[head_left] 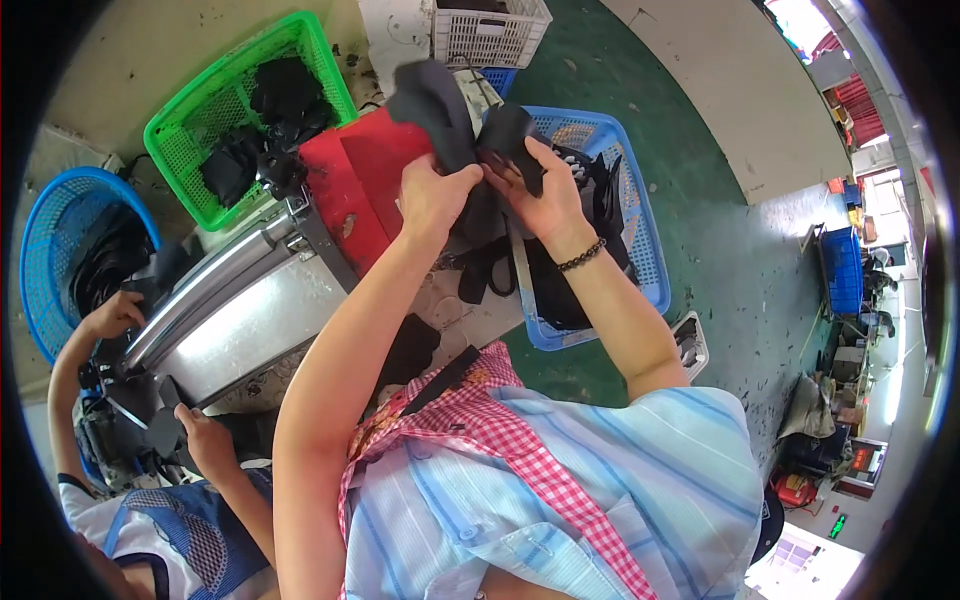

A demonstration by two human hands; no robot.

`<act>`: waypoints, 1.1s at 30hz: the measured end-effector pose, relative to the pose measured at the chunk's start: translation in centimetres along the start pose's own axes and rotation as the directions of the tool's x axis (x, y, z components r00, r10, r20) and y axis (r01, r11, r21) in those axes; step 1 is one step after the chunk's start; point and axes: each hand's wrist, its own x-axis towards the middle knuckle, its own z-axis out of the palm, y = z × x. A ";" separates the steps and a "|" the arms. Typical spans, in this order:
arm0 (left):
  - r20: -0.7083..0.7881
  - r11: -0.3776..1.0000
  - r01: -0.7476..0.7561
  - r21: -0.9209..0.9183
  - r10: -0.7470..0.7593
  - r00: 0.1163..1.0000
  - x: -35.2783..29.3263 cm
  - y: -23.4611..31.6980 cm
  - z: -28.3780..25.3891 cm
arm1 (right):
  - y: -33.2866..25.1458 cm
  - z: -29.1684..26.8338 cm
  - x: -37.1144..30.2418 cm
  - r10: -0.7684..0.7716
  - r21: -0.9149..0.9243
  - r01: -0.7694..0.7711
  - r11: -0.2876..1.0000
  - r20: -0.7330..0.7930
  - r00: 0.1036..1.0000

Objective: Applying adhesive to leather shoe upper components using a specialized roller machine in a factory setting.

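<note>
My left hand (436, 203) is closed, thumb and fingers pinching a long, rounded dark grey flexible piece (432, 95) that stands up away from me. Close beside it, my right hand (548, 195) has its fingers and thumb round a curled black piece (505, 128). The two pieces meet or overlap between my hands; exactly how is hard to tell. Under my right forearm is a blue plastic basket (655, 245) with black pieces (608, 205) in it. More black pieces (487, 272) hang just below my hands, over the bench edge.
A machine with a metal cover (240, 320) and red panel (365, 165) stands left. Around it are a green basket (165, 130) and a round blue basket (40, 250), both holding black pieces. At lower left a co-worker's hands (208, 445) handle dark pieces. A white crate (490, 35) stands behind.
</note>
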 end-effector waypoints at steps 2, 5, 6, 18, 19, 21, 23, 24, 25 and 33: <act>-0.061 0.912 -0.342 0.228 0.364 0.929 -0.7 -0.1 0.1 | -0.2 0.4 -0.7 0.010 -0.001 -0.010 1.000 0.001 1.000; -0.012 0.866 -0.475 0.154 0.483 0.876 -1.9 0.3 0.4 | -0.2 0.9 -1.9 0.060 0.044 -0.059 0.997 -0.020 0.998; -0.017 0.868 -0.472 0.154 0.480 0.877 -2.7 0.4 0.3 | -0.8 0.5 -2.3 0.093 0.115 -0.092 0.989 -0.002 0.996; 0.744 -0.086 -0.842 0.533 0.522 0.418 -9.4 -15.9 -3.6 | -10.7 -6.9 -10.0 -0.223 0.140 0.252 0.957 -0.197 0.955; 0.761 -0.029 -0.811 0.584 0.366 0.535 -8.4 -18.8 -4.2 | -10.7 -6.7 -10.2 -0.259 0.066 0.274 0.960 -0.178 0.949; 0.732 -0.005 -0.764 0.645 0.289 0.617 -7.5 -20.8 -4.4 | -10.7 -6.7 -10.5 -0.296 -0.009 0.299 0.954 -0.168 0.940; 0.724 0.103 -0.735 0.671 0.128 0.678 -7.7 -19.3 -4.4 | -10.5 -5.5 -10.9 -0.330 -0.117 0.311 0.943 -0.224 0.917; 0.711 0.139 -0.722 0.678 0.125 0.692 -7.7 -19.4 -4.2 | -10.5 -5.1 -11.1 -0.316 -0.118 0.296 0.948 -0.224 0.922; 0.705 0.136 -0.715 0.685 0.125 0.699 -7.9 -18.7 -4.3 | -10.7 -4.7 -10.7 -0.359 -0.196 0.324 0.926 -0.186 0.915; 0.426 0.562 -0.541 0.626 0.334 0.841 -13.0 -17.8 -10.1 | -4.1 5.5 -3.8 -0.443 -0.678 0.565 -0.469 0.735 0.514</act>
